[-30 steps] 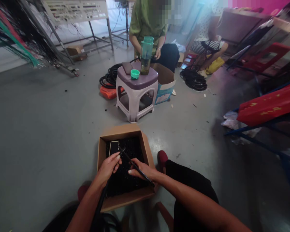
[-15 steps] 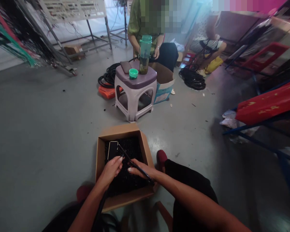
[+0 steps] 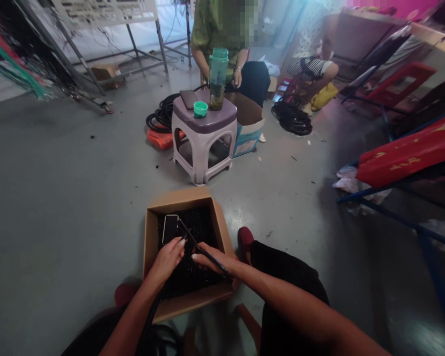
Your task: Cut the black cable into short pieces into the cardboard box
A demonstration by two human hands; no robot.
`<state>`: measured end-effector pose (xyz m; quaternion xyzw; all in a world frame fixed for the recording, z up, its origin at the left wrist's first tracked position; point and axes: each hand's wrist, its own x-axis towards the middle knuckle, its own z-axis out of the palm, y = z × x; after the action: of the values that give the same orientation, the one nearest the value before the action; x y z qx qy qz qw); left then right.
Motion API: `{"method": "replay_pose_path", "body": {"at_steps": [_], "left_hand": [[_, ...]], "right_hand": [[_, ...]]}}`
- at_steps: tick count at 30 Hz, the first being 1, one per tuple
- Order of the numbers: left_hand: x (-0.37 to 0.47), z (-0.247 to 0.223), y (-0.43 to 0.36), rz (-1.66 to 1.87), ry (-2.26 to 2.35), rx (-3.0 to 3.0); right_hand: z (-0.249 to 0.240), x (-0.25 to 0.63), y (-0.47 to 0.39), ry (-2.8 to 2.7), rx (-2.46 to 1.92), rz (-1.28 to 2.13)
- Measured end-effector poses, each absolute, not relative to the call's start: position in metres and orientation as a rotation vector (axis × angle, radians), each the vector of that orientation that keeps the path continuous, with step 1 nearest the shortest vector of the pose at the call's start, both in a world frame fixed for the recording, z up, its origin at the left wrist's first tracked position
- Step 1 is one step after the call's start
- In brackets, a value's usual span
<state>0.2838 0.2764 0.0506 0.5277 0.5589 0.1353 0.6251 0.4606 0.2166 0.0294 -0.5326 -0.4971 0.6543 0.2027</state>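
Note:
An open cardboard box [image 3: 151, 232] sits on the floor between my knees, filled with small black parts. A phone [image 3: 169, 227] lies in its far left corner. My right hand [image 3: 214, 259] grips a thin black tube [image 3: 193, 239] that slants up toward the phone. My left hand [image 3: 167, 258] is closed at the tube's upper part, over the black parts. A thicker black hose [image 3: 151, 316] runs down beneath my left forearm.
A purple plastic stool [image 3: 203, 141] stands ahead, bearing a green bottle [image 3: 218, 79], a green cap and a phone. Behind it sits a person in green beside a cardboard box [image 3: 249, 123]; another person crouches at the right by cable coils [image 3: 291, 117]. Red panels on blue frames stand at right.
The view has shifted a little, moving everything slightly left and up. Both hands stay on the tube over the box, with hardly any change in their pose.

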Motion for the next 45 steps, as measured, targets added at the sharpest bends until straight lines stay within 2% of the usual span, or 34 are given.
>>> {"method": "replay_pose_path", "body": {"at_steps": [9, 18, 26, 36, 45], "left_hand": [[0.281, 0.046, 0.276, 0.304, 1.236, 1.234], [0.28, 0.049, 0.276, 0.356, 1.16, 1.067], [0.273, 0.053, 0.281, 0.344, 1.121, 1.077], [0.273, 0.062, 0.284, 0.214, 1.123, 1.207], [0.277, 0.048, 0.283, 0.241, 1.176, 1.332]], "right_hand": [[0.031, 0.459, 0.213, -1.514, -1.741, 1.658], [0.025, 0.46, 0.21, -1.519, -1.625, 1.622], [0.028, 0.467, 0.213, -1.501, -1.43, 1.745], [0.027, 0.467, 0.212, -1.555, -1.478, 1.713], [0.03, 0.465, 0.212, -1.552, -1.592, 1.68]]}}
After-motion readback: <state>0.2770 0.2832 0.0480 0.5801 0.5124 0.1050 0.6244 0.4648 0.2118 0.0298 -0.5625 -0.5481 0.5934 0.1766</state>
